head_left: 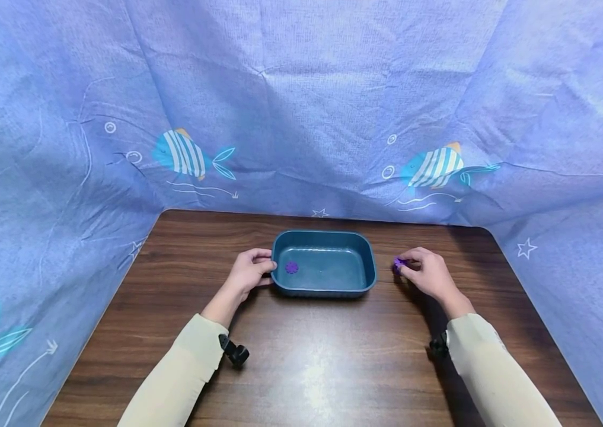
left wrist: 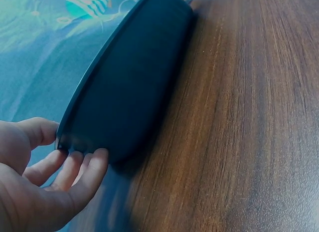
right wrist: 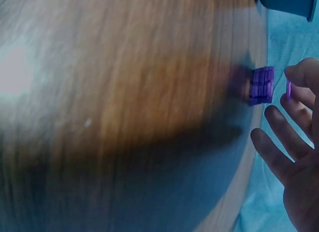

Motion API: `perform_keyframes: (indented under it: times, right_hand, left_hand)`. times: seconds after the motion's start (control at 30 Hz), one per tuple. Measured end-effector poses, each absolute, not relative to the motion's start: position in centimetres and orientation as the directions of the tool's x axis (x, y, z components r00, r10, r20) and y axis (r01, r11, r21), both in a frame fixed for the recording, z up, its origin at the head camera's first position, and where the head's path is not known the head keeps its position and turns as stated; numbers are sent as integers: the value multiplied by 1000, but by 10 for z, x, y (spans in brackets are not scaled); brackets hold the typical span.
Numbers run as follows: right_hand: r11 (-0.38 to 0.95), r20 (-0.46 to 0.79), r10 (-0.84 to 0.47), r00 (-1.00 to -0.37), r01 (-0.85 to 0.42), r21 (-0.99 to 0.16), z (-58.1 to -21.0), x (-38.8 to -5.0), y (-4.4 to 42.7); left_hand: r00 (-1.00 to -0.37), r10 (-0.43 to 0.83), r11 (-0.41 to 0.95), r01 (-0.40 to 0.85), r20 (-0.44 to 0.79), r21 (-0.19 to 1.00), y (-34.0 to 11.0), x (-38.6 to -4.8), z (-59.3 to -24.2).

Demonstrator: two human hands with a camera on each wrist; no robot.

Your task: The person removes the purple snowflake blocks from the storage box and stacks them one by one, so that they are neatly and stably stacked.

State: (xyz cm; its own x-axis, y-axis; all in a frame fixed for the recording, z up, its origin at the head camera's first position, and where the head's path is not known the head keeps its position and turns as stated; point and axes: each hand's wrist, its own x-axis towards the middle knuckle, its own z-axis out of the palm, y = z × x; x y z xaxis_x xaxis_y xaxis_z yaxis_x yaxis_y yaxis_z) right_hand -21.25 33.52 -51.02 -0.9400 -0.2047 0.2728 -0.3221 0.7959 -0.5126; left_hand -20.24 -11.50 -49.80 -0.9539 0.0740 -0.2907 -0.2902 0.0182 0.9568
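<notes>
A dark teal plastic basin [head_left: 321, 270] stands on the table, with one purple snowflake-shaped disc [head_left: 292, 268] lying flat inside, at its left end. My left hand [head_left: 250, 273] grips that end, thumb at the rim and fingers against the outer wall, as the left wrist view also shows. To the right of the basin, my right hand [head_left: 428, 271] pinches a thin purple disc [right wrist: 288, 91] between thumb and finger, its other fingers spread. Just beside this disc, a short stack of purple discs [right wrist: 261, 86] stands on the table, apart from the held one.
The brown wood-grain table [head_left: 301, 350] has its far edge close behind the basin. Blue cloth with printed fish [head_left: 322, 118] hangs behind the table and along both sides. Each wrist wears a black strapped camera [head_left: 234, 351].
</notes>
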Motion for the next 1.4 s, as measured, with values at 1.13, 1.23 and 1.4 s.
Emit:
perform_keyframes:
  times: [1.13, 1.23, 1.4]
  right_hand:
    - [836, 241, -208, -948, -300, -460, -515, -208, 339]
    - [835, 232, -205, -951, -294, -465, -513, -208, 339]
    - [817, 235, -228, -945, -317, -482, -506, -211, 336]
  left_hand:
    - [-951, 70, 29, -300, -301, 953, -115, -201, -495]
    - [-951, 71, 29, -301, -302, 953, -115, -201, -496]
    - [-952, 74, 29, -296, -297, 955, -115, -202, -496]
